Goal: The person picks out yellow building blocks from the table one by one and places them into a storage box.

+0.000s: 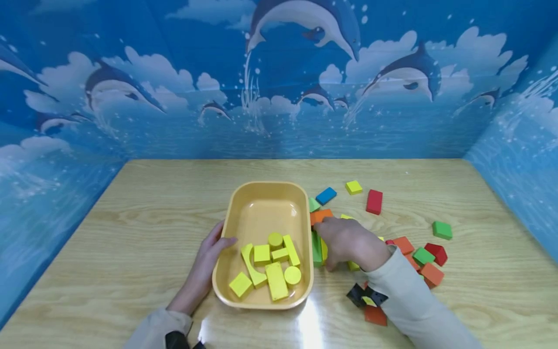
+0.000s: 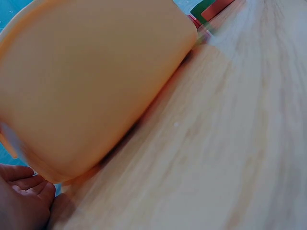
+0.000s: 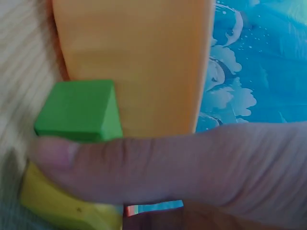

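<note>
My left hand (image 1: 209, 261) holds the left side of a pale orange plastic tray (image 1: 266, 186), thumb over the rim, the other fingers along the outer wall. Several yellow wooden blocks lie in the tray's near half, among them a cylinder (image 1: 292, 276), an arch (image 1: 250, 265) and a cuboid (image 1: 276, 281). Just right of the tray, my right hand (image 1: 353, 242) grips a yellow block (image 3: 72, 203), its thumb lying across that block. A green block (image 3: 76, 108) stands between the thumb and the tray wall. The right fingers' far side is hidden in the head view.
Loose blocks spread right of the tray: a blue one (image 1: 326, 196), a yellow one (image 1: 354, 187), a red one (image 1: 374, 201), a green one (image 1: 442, 230) and several orange ones. An orange block (image 1: 376, 316) lies under the right forearm. A dolphin-print backdrop (image 1: 279, 131) borders the table.
</note>
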Motion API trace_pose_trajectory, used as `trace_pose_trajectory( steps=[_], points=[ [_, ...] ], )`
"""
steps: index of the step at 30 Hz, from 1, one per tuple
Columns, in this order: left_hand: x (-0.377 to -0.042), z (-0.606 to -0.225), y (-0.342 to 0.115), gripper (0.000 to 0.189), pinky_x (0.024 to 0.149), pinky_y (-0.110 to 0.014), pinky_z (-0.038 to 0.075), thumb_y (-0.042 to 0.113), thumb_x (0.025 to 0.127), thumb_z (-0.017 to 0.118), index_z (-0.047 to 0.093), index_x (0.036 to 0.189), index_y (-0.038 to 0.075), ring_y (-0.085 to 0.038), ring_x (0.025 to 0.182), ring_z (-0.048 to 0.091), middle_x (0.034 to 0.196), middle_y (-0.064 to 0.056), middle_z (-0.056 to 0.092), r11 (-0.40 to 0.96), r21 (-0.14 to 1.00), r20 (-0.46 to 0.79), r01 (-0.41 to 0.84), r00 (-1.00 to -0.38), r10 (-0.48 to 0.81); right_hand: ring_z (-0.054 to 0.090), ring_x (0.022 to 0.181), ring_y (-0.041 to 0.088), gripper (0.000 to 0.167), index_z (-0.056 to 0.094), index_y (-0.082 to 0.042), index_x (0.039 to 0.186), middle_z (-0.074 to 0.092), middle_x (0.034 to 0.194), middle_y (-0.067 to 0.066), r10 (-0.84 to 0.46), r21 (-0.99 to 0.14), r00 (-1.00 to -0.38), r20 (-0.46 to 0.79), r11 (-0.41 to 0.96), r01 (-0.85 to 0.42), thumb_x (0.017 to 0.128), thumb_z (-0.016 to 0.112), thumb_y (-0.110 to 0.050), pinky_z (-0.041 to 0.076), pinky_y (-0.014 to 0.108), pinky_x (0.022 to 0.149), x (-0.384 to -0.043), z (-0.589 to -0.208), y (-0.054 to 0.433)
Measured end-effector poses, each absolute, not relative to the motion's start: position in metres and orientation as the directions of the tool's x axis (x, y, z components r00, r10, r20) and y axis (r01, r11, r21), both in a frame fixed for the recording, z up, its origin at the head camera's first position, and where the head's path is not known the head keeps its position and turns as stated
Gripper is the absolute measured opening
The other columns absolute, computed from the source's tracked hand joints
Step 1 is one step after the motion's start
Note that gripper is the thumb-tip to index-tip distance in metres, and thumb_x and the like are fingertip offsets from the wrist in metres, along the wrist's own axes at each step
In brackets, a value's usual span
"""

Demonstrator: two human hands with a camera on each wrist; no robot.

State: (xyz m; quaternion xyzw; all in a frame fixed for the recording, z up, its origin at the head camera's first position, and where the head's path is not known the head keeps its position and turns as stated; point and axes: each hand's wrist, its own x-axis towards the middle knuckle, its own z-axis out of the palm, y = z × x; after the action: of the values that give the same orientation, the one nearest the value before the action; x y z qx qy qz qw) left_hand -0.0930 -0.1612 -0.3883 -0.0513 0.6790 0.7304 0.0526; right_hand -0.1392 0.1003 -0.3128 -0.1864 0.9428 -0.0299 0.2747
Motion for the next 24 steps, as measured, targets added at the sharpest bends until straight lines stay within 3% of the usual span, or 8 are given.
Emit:
trace_pose_trajectory(
  steps=[4,10,13,15,19,24],
  points=[
    [-0.093,-0.388,-0.162,0.059,0.094,-0.026,0.048,0.009,0.090,0.049,0.035,0.147,0.005,-0.030,0.120,0.052,0.141,-0.022,0.046,-0.064,0.987,-0.145,-0.145,-0.989,0.013,0.051,0.088,0.022,0.060,0.058,-0.007,0.124,0.058,0.108,0.006,-0.369,-0.147,-0.792,-0.486,0.928,-0.343,0.069,0.083,-0.006,0.052,0.037,0.074,-0.140,-0.309,0.102],
    [-0.094,-0.387,-0.163,0.058,0.094,-0.026,0.048,0.010,0.091,0.049,0.035,0.147,0.007,-0.031,0.121,0.051,0.142,-0.021,0.046,-0.040,0.987,-0.152,-0.153,-0.988,0.009,0.051,0.103,0.026,0.068,0.052,-0.010,0.135,0.054,0.129,0.009,-0.391,-0.216,-0.810,-0.436,0.920,-0.328,0.075,0.082,-0.016,0.053,0.043,0.083,-0.141,-0.282,0.118],
    [-0.095,-0.387,-0.163,0.058,0.094,-0.026,0.048,0.011,0.090,0.049,0.036,0.146,0.008,-0.032,0.123,0.050,0.142,-0.019,0.045,-0.038,0.987,-0.158,-0.158,-0.987,0.010,0.052,0.104,0.025,0.072,0.048,-0.011,0.139,0.054,0.129,0.008,-0.438,-0.292,-0.838,-0.325,0.890,-0.352,0.075,0.082,-0.020,0.054,0.042,0.082,-0.140,-0.271,0.125],
    [-0.096,-0.387,-0.164,0.057,0.094,-0.026,0.048,0.010,0.090,0.049,0.036,0.146,0.008,-0.032,0.123,0.050,0.142,-0.019,0.045,-0.042,0.987,-0.154,-0.155,-0.988,0.012,0.053,0.097,0.024,0.072,0.049,-0.013,0.138,0.055,0.125,0.007,-0.477,-0.342,-0.851,-0.221,0.855,-0.390,0.074,0.082,-0.020,0.054,0.037,0.075,-0.139,-0.269,0.126],
    [-0.095,-0.386,-0.163,0.057,0.094,-0.026,0.048,0.009,0.090,0.048,0.037,0.146,0.007,-0.032,0.122,0.051,0.142,-0.020,0.045,-0.052,0.987,-0.148,-0.149,-0.989,0.015,0.056,0.091,0.022,0.072,0.048,-0.011,0.138,0.055,0.130,0.008,-0.557,-0.412,-0.830,0.007,0.755,-0.510,0.075,0.082,-0.020,0.054,0.033,0.074,-0.143,-0.280,0.119],
    [-0.093,-0.385,-0.162,0.058,0.094,-0.026,0.047,0.010,0.091,0.049,0.036,0.147,0.006,-0.031,0.121,0.051,0.142,-0.022,0.045,-0.057,0.988,-0.146,-0.146,-0.989,0.014,0.057,0.079,0.020,0.077,0.041,-0.007,0.139,0.057,0.126,0.010,-0.544,-0.449,-0.828,0.133,0.712,-0.540,0.074,0.082,-0.018,0.052,0.031,0.068,-0.149,-0.307,0.098]
  ],
)
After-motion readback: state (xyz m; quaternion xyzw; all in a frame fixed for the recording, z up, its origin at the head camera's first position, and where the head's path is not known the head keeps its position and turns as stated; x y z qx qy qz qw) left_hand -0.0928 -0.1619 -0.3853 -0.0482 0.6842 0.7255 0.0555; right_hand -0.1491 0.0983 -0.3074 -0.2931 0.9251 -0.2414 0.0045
